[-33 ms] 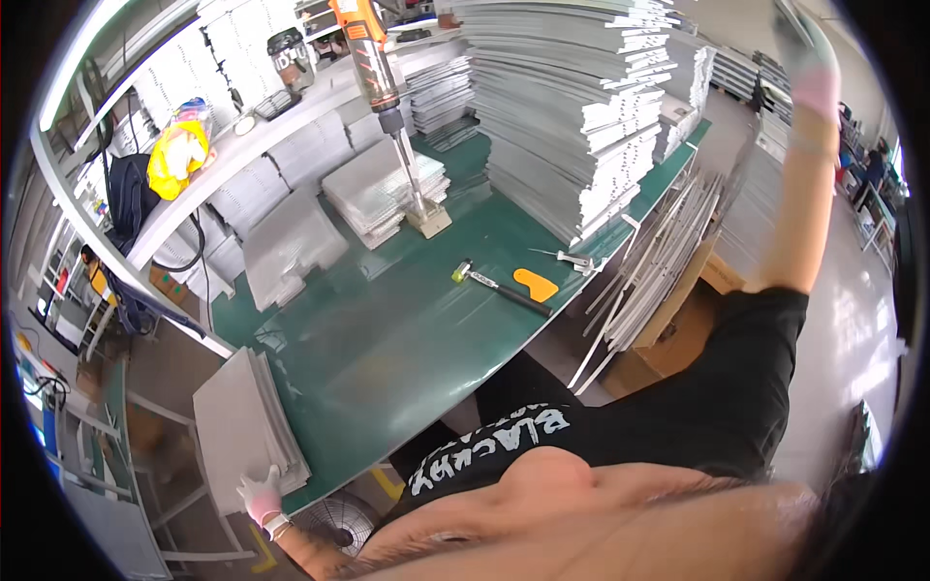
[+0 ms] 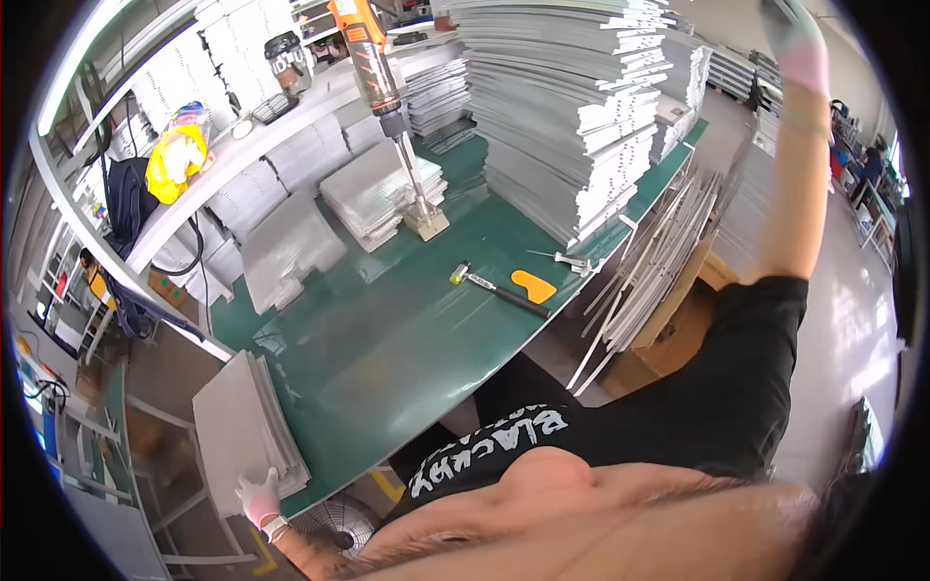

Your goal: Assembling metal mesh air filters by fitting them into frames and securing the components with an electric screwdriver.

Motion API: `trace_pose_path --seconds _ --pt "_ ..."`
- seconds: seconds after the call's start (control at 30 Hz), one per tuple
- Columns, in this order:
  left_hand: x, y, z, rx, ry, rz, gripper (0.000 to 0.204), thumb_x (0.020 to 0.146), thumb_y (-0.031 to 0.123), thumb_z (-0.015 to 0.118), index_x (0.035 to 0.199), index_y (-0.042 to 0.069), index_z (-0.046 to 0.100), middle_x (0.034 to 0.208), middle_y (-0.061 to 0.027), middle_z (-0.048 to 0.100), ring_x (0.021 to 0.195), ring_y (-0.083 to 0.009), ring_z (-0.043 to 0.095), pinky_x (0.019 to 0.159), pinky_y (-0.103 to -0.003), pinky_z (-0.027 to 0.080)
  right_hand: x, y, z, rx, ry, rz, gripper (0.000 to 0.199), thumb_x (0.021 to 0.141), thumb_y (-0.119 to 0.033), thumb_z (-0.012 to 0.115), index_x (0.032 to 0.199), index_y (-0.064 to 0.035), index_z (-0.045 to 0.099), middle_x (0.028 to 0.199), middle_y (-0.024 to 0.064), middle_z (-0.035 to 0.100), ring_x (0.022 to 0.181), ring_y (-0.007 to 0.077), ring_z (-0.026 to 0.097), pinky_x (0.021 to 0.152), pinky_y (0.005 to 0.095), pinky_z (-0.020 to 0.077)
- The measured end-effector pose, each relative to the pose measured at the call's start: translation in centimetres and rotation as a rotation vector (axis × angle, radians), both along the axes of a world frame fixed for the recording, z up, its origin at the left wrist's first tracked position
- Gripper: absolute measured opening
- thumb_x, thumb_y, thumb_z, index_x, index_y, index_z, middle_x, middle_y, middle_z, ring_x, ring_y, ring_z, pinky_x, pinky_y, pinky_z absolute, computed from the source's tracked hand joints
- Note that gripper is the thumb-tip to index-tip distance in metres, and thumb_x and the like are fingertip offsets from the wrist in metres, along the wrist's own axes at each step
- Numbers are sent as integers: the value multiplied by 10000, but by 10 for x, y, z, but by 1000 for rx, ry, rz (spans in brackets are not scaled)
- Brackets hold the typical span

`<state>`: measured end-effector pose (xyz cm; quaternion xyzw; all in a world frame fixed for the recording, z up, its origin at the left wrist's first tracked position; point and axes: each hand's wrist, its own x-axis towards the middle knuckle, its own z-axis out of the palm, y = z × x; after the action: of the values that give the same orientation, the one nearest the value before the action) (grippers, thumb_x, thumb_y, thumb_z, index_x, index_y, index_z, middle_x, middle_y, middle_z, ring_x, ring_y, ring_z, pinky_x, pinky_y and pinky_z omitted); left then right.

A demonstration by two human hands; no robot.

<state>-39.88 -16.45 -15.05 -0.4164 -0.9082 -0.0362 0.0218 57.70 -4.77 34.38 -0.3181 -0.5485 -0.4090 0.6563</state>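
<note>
Left hand (image 2: 260,500), gloved, low at the frame's left, fingers spread flat on the corner of a grey sheet stack (image 2: 242,436) beside the green table (image 2: 387,339). Right hand (image 2: 799,44), gloved, raised high at upper right; finger state impossible to tell. On the table: mallet (image 2: 492,285), orange scraper (image 2: 533,287), tall stack of sheets (image 2: 572,116), hanging driver (image 2: 373,68).

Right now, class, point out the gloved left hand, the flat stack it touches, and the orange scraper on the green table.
left hand (image 2: 260,499), head view, back of glove.
flat stack (image 2: 237,431), head view, top sheet.
orange scraper (image 2: 534,286), head view, blade middle.
</note>
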Motion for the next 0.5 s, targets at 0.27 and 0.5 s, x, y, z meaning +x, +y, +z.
trace_pose_path --seconds 0.27,0.5 --pt "-42 -20 89 462 -376 2 846 920 597 586 1356 -122 486 1302 -281 591 1171 -384 590 1026 -416 444 -36 133 95 -795 650 215 390 948 -347 492 1043 -35 705 881 174 721 819 308 682 698 384 520" --pt "-18 -77 143 1254 -930 132 688 1014 522 451 1475 12 427 1439 -108 523 1277 -262 534 1075 -378 411 -58 140 66 -637 -217 324 463 1017 -382 446 1218 -22 658 1126 142 714 1082 273 649 934 370 489"
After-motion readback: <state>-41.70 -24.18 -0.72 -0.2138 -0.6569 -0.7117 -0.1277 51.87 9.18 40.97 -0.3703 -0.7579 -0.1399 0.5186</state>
